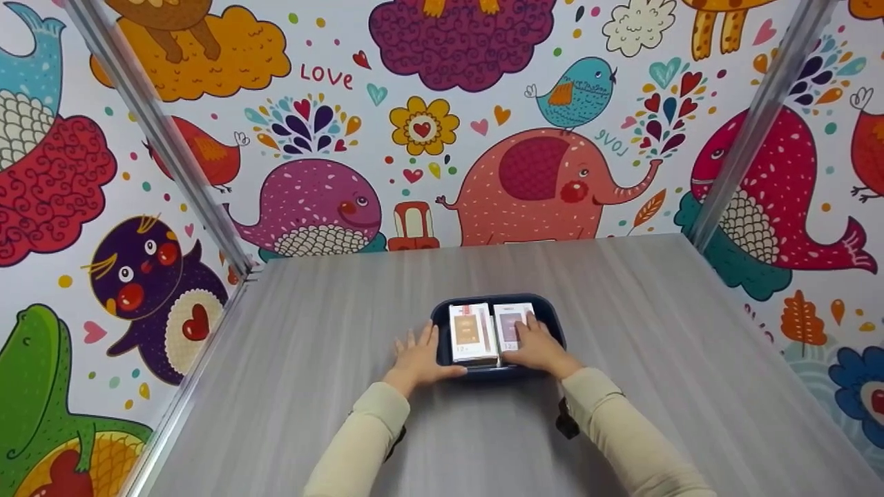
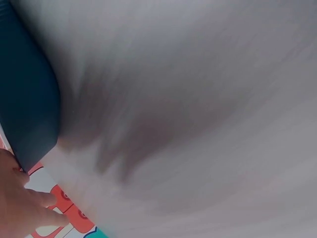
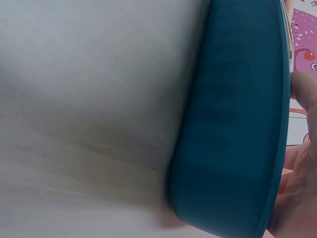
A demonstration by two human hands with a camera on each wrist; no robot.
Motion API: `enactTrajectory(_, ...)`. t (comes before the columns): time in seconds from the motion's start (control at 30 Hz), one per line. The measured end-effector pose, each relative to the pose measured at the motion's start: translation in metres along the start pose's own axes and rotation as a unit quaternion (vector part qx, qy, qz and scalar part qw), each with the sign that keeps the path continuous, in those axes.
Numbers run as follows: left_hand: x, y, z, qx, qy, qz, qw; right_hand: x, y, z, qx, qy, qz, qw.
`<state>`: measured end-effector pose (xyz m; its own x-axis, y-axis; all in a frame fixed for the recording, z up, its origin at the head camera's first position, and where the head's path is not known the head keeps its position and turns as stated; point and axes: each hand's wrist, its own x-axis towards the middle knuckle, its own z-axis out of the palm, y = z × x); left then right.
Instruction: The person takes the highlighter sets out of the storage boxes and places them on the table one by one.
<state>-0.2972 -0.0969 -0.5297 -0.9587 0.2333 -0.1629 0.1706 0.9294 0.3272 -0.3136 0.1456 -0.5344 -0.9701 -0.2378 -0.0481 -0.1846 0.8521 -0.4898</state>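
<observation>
Two white boxes stand side by side in a dark blue basket in the head view. The left box has an orange panel on its face; the right box has a purplish one. My right hand reaches over the front right of the basket, its fingers resting on the right box and covering part of it. At the basket's left side, my left hand has its fingers spread by the wall and its thumb along the front rim. The right wrist view shows the basket's outer wall.
A grey wood-grain table carries the basket near its middle. Behind it rises a wall printed with cartoon animals. Metal posts stand at the table's back corners.
</observation>
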Motion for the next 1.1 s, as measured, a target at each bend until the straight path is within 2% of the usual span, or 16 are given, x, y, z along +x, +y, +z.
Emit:
enactTrajectory(0.3,0.000,-0.001,-0.001,0.002,0.002,0.002,1.0000,0.002,-0.009,-0.002,-0.003,0.011,0.022,0.9997)
enactTrajectory(0.5,0.001,-0.002,0.000,0.003,0.005,0.004,1.0000,0.004,-0.012,-0.001,0.014,0.008,0.048,0.9987)
enactTrajectory(0.8,0.001,-0.004,0.008,-0.015,0.013,0.021,0.9996,0.010,-0.007,0.006,0.035,0.040,0.074,0.9959)
enactTrajectory(1.1,0.002,-0.005,0.008,-0.017,0.013,0.017,0.9996,0.013,-0.011,0.007,0.029,0.071,0.086,0.9933)
